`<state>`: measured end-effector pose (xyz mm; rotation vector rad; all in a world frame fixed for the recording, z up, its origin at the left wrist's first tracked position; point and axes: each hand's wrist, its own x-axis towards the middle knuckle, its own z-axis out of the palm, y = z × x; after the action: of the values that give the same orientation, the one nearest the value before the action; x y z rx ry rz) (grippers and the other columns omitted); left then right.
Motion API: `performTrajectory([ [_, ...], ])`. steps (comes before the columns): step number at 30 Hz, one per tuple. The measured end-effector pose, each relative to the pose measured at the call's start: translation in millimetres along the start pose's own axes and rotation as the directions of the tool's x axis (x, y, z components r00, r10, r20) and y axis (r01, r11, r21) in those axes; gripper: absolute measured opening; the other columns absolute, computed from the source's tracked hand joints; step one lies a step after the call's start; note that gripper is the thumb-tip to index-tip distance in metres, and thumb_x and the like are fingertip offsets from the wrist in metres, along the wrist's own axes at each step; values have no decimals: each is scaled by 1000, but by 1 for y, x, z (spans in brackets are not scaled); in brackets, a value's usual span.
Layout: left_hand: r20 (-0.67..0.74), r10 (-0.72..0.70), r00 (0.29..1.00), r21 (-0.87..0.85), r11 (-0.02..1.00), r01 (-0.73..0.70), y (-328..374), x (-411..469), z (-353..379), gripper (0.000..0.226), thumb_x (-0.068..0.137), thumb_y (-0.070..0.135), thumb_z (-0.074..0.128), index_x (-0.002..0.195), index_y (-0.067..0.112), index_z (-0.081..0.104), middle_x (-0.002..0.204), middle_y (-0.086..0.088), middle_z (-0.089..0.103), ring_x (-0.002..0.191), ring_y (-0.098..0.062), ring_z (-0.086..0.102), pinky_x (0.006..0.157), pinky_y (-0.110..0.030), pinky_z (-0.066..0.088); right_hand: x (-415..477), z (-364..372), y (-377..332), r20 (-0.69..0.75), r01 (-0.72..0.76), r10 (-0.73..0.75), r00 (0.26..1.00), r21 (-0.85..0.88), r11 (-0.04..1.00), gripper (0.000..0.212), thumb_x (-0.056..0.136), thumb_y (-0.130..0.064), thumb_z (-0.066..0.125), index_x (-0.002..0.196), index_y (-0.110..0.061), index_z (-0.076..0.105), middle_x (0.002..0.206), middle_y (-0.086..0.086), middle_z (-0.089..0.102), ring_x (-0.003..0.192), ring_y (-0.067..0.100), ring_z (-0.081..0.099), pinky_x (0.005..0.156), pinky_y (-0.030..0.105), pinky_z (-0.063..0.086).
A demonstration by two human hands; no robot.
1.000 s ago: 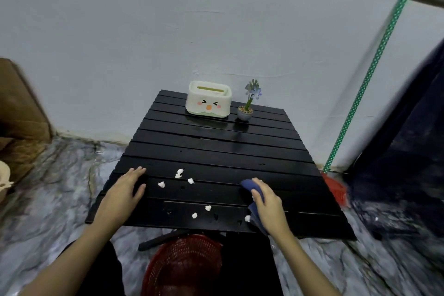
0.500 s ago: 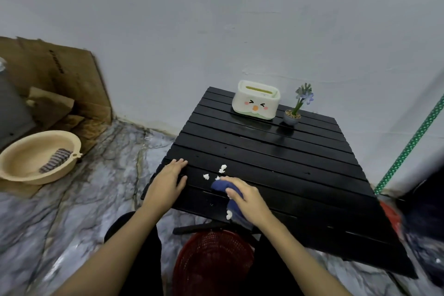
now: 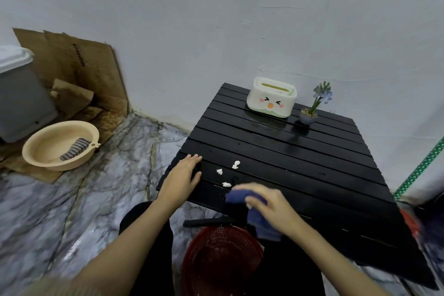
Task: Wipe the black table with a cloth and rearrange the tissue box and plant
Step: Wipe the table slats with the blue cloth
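- Basket [image 3: 222, 257], red mesh, bottom centre, below the tabletop's near edge.
- Right hand [image 3: 269, 206], blurred, fingers curled over the blue cloth [image 3: 257, 217] at the near edge; cloth hangs off it.
- Left hand [image 3: 183, 176], flat and open, holding nothing, palm on the tabletop [image 3: 300, 163] near its left corner.
- White scraps [image 3: 225, 172], three, between the hands.
- Tissue box [image 3: 271, 96] and plant [image 3: 310, 109], far edge, side by side, box left.
- Basin [image 3: 60, 144], left, on the floor.
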<state>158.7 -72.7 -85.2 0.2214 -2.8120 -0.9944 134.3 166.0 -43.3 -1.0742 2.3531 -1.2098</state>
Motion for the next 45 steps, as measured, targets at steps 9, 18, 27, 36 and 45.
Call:
performTrajectory([
  [9,-3,-1,1000,-4,1000,1,-6,2,-2,44,93,19,44,137,19,35,149,0,35,141,-13,22,116,-33,24,85,-17,62,-366,-261,233,901,-27,965,25,95,-17,44,114,-15,60,116,3,63,105,20,57,78,15,35],
  [18,-46,4,999,19,1000,-3,-10,5,5,41,93,11,38,134,17,40,147,0,39,140,-14,25,115,-31,24,108,11,40,-18,-93,92,996,-85,992,31,94,-18,47,123,-14,55,133,4,55,125,14,47,101,17,32],
  [27,-51,4,999,34,999,-3,-6,3,6,42,93,13,40,134,17,41,147,-1,39,140,-14,25,115,-32,25,36,21,10,180,8,-3,984,-30,1000,27,93,-26,46,115,-17,60,118,-7,61,105,-8,53,90,3,36],
  [36,-30,-10,999,-8,1000,10,6,-2,8,41,94,15,40,135,17,39,148,-1,37,141,-14,21,116,-33,24,15,-18,7,-13,-53,53,998,16,998,22,92,-28,49,107,-39,59,111,-19,62,91,-9,59,77,7,42],
  [45,-10,16,1000,-45,999,-16,22,-6,12,42,94,16,40,136,17,38,148,-1,37,141,-13,22,116,-33,24,0,2,35,-99,-145,125,987,-222,964,42,94,-26,45,135,-21,39,147,-7,34,137,1,22,112,15,16],
])
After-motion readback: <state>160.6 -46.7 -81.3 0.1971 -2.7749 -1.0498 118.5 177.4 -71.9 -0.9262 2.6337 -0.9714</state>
